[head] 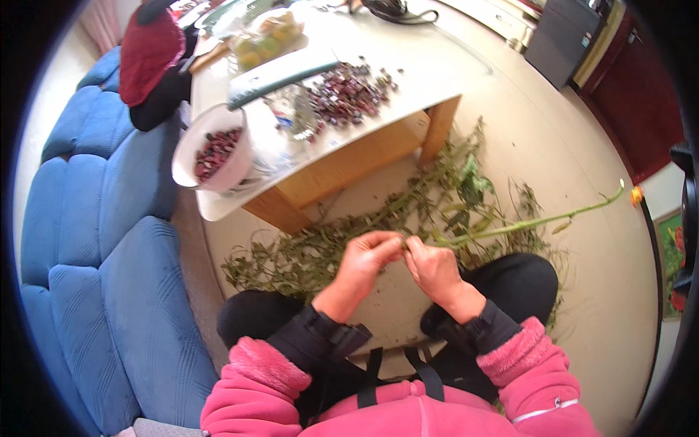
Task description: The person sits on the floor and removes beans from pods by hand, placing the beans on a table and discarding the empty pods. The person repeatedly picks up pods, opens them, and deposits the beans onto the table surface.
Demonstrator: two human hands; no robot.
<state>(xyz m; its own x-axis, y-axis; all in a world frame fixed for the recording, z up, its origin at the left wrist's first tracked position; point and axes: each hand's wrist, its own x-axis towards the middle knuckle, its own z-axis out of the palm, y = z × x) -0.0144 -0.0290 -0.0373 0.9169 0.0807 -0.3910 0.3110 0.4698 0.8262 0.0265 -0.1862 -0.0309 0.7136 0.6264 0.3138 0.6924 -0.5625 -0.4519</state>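
Observation:
My left hand (365, 265) and my right hand (437, 270) meet over my lap, fingertips pinched together at a small greenish plant piece, partly hidden by the fingers. A long green plant stalk (535, 223) runs from beside my right hand out to the right, with a few pods and leaves on it. Below and beyond my hands, a heap of uprooted, leafy plants (289, 262) lies on the floor. On the white tabletop ahead is a pile of dark red beans or similar pieces (352, 93). A white bowl (185, 147) at the table's corner holds more of them.
The low wooden table (333, 158) also bears a bag of yellow-green fruit (267, 43), a clear plastic bag (297, 112) and a long pale case or box (284, 76). A blue sofa (147, 306) stands at left, where another person (153, 54) sits. A dark red door (633, 98) is at right.

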